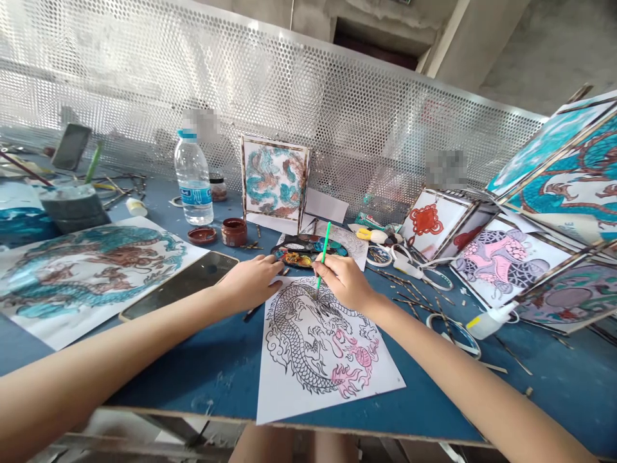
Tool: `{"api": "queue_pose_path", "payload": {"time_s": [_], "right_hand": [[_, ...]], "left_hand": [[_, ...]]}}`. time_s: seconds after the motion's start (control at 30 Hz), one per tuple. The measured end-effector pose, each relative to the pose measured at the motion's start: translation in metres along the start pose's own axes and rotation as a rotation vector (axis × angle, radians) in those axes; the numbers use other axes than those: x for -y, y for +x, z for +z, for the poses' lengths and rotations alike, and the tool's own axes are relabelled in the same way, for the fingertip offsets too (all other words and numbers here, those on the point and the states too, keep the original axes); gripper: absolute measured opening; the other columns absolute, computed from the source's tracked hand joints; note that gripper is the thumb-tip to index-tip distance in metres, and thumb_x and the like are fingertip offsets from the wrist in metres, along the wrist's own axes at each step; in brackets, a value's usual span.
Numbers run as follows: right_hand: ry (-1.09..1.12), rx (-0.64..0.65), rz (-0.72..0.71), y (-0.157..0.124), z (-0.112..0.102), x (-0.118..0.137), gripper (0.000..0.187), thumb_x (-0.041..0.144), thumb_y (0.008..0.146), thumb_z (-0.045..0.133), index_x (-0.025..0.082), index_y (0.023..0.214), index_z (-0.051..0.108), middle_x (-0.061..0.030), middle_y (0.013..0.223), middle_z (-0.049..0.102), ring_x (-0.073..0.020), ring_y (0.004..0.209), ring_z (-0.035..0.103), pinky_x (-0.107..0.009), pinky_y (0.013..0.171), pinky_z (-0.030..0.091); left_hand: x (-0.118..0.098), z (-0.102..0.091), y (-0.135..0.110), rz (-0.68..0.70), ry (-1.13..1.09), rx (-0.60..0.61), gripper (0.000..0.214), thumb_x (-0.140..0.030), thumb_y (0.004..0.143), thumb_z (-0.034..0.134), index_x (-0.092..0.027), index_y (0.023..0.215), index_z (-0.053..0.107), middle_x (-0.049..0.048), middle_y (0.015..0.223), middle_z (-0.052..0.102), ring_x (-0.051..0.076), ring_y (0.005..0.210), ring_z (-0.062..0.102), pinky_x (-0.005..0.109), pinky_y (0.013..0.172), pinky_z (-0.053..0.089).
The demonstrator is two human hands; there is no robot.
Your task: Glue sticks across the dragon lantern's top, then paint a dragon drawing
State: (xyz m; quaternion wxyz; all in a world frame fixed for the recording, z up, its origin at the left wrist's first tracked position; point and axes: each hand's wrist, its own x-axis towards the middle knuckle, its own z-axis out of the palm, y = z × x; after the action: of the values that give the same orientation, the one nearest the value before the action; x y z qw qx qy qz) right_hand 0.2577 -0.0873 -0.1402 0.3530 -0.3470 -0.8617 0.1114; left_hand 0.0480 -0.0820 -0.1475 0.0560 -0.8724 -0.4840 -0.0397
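My right hand (344, 280) grips a green-handled paintbrush (326, 243), its tip down on the upper part of a dragon line drawing (308, 373). Pink colour covers some flames and a ball at the drawing's lower right; the rest is black outline on white paper. My left hand (255, 281) lies flat with fingers stretched out, by the paper's upper left corner, and holds nothing. Just beyond both hands sits a dark paint palette (308, 251) smeared with orange, yellow and teal. Under my left forearm, a phone (178, 289) is partly covered.
A painted dragon sheet (110, 270) lies at left. Behind are a water bottle (193, 180), an open brown paint jar (234, 232) and a framed dragon picture (274, 180). At right are painted lantern panels (511, 260), tape rolls (453, 334), a glue bottle (489, 321) and thin sticks.
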Motion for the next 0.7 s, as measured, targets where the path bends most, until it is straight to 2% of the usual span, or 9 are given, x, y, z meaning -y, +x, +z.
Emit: {"api": "queue_pose_path", "payload": {"time_s": [0.17, 0.7], "right_hand": [[0.006, -0.037, -0.003, 0.0006, -0.0025, 0.0001, 0.026, 0.031, 0.092, 0.039, 0.019, 0.072, 0.05, 0.0008, 0.062, 0.05, -0.0118, 0.058, 0.048, -0.026, 0.057, 0.036], [-0.032, -0.036, 0.004, -0.0012, -0.0059, -0.0069, 0.028, 0.033, 0.093, 0.038, 0.019, 0.071, 0.049, -0.0004, 0.064, 0.051, -0.0131, 0.061, 0.049, -0.027, 0.061, 0.036]], "left_hand": [[-0.0008, -0.0013, 0.0002, -0.003, -0.003, 0.013, 0.029, -0.03, 0.085, 0.041, -0.015, 0.102, 0.058, 0.0122, 0.1, 0.06, 0.026, 0.095, 0.057, 0.034, 0.075, 0.048], [-0.0005, -0.0004, 0.0007, 0.007, 0.011, 0.003, 0.028, -0.03, 0.087, 0.04, -0.015, 0.102, 0.057, 0.0113, 0.098, 0.06, 0.026, 0.094, 0.057, 0.033, 0.074, 0.047]]}}
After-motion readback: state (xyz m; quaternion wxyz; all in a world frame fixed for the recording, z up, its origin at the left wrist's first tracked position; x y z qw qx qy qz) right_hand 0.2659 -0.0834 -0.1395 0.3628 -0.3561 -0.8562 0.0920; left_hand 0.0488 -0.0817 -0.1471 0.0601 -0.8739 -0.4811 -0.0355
